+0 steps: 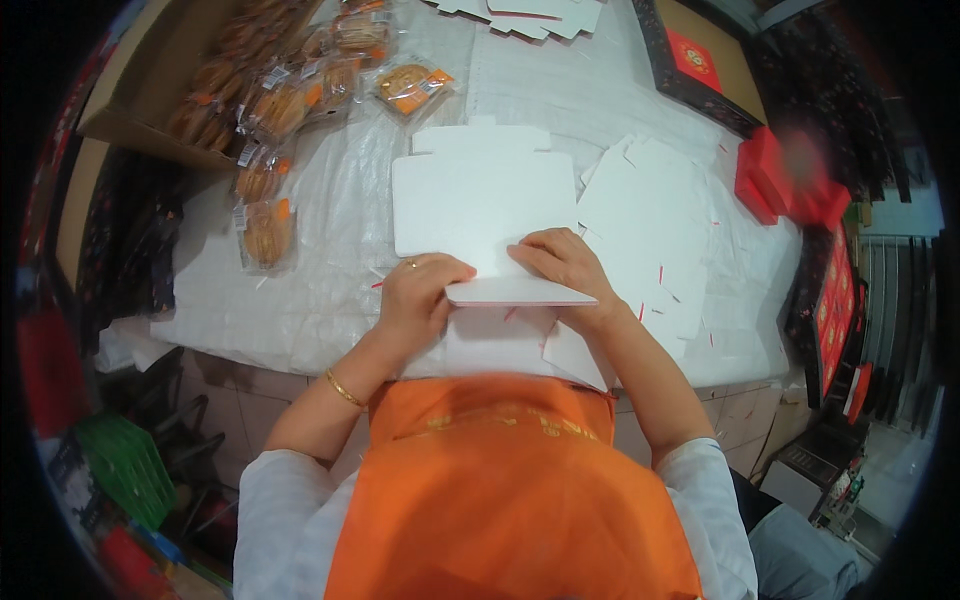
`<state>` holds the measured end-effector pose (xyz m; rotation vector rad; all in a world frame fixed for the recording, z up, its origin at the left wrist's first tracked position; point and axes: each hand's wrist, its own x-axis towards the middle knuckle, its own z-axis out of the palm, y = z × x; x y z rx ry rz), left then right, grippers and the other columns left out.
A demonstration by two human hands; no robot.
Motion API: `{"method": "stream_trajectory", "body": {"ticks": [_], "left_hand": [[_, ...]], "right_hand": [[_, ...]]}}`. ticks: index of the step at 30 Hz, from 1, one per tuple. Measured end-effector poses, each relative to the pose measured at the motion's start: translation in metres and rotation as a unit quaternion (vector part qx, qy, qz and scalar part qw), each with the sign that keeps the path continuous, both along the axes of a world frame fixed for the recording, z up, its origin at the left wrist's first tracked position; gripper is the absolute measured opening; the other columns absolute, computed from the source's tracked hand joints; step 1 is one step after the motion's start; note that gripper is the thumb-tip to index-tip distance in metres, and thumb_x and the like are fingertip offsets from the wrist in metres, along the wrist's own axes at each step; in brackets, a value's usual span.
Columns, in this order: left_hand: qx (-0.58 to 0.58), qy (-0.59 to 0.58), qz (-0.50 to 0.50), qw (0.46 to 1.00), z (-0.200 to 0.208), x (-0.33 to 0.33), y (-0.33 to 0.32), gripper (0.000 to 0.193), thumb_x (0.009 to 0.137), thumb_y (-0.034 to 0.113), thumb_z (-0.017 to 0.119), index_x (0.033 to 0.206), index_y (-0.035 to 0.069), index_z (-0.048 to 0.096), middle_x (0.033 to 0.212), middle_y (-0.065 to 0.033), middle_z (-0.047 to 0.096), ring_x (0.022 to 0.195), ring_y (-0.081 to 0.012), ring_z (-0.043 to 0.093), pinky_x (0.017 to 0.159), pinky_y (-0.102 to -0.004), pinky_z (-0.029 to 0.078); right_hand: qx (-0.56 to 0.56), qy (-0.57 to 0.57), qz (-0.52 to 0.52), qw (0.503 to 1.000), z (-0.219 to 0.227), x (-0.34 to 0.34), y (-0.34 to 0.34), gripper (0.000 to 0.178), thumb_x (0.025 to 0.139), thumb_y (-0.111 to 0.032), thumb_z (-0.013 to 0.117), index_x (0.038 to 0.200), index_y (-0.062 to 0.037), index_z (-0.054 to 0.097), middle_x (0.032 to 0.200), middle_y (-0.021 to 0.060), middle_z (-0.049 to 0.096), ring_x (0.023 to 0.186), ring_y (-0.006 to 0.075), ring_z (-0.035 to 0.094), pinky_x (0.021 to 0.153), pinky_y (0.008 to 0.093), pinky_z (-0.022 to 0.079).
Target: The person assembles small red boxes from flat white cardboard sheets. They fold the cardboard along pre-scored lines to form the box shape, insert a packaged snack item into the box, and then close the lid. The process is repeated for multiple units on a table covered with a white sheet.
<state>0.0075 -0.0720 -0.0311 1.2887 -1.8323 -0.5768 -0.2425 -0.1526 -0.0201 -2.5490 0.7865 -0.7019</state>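
A flat white cardboard box blank (484,200) lies before me on the covered table, white face up, with a tabbed flap at its far end. Its near panel (520,293) is bent up along a crease and stands almost edge-on. My left hand (422,297) is closed on the left end of this fold, fingers curled at the crease. At the right end, my right hand (567,268) grips the same blank, fingertips resting on its surface and palm against the raised panel. Parts of both thumbs are hidden. More white card shows between the fold and my orange apron (500,480).
Several flat white blanks (650,230) lie to the right. Wrapped round pastries (268,232) spread from a cardboard carton (130,95) at the far left. A dark patterned box (745,85), red boxes (770,185) and scraps sit on the right. More blanks (530,14) lie at the back.
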Motion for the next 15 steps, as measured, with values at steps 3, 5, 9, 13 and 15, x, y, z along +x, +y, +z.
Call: {"method": "stream_trajectory", "body": {"ticks": [3, 5, 9, 13, 15], "left_hand": [[0.034, 0.022, -0.017, 0.999, 0.003, 0.003, 0.002, 0.015, 0.078, 0.009, 0.071, 0.092, 0.006, 0.066, 0.096, -0.0081, 0.073, 0.093, -0.0272, 0.069, 0.085, -0.0374, 0.052], [0.005, 0.012, -0.032, 0.999, 0.002, 0.006, -0.003, 0.019, 0.077, 0.008, 0.071, 0.095, 0.005, 0.067, 0.098, -0.0095, 0.072, 0.093, -0.0274, 0.068, 0.084, -0.0375, 0.052], [-0.075, -0.067, -0.039, 0.994, 0.008, 0.009, -0.017, 0.025, 0.074, -0.001, 0.067, 0.099, 0.0, 0.068, 0.1, -0.0121, 0.068, 0.092, -0.0295, 0.066, 0.081, -0.0385, 0.054], [-0.088, -0.1, -0.032, 0.991, -0.002, 0.011, -0.023, 0.027, 0.072, -0.005, 0.066, 0.099, -0.001, 0.068, 0.099, -0.0118, 0.066, 0.091, -0.0298, 0.065, 0.079, -0.0381, 0.054], [-0.071, -0.084, -0.031, 0.993, -0.002, 0.014, -0.025, 0.026, 0.073, -0.003, 0.069, 0.099, 0.0, 0.068, 0.096, -0.0115, 0.066, 0.09, -0.0291, 0.065, 0.077, -0.0376, 0.054]], "right_hand": [[-0.002, 0.0, 0.022, 1.0, -0.007, -0.003, -0.004, 0.042, 0.075, -0.006, 0.069, 0.116, -0.0071, 0.07, 0.107, 0.0072, 0.066, 0.095, 0.0265, 0.063, 0.079, 0.0344, 0.053], [-0.01, -0.008, 0.031, 0.999, -0.013, -0.003, -0.006, 0.041, 0.073, -0.004, 0.069, 0.114, -0.006, 0.071, 0.102, 0.0065, 0.067, 0.09, 0.0256, 0.063, 0.075, 0.0343, 0.054], [-0.01, 0.011, 0.017, 1.0, -0.004, 0.003, -0.004, 0.042, 0.07, 0.004, 0.063, 0.11, -0.0038, 0.07, 0.102, 0.0076, 0.066, 0.09, 0.0265, 0.062, 0.077, 0.0353, 0.053], [0.016, 0.023, 0.023, 0.999, -0.002, 0.003, -0.01, 0.043, 0.069, 0.003, 0.065, 0.11, -0.0042, 0.07, 0.102, 0.0077, 0.065, 0.091, 0.0267, 0.061, 0.076, 0.035, 0.053], [0.053, 0.021, 0.026, 0.998, 0.001, 0.002, -0.014, 0.04, 0.069, 0.001, 0.068, 0.109, -0.0047, 0.07, 0.1, 0.0085, 0.066, 0.09, 0.0279, 0.062, 0.076, 0.0354, 0.053]]}}
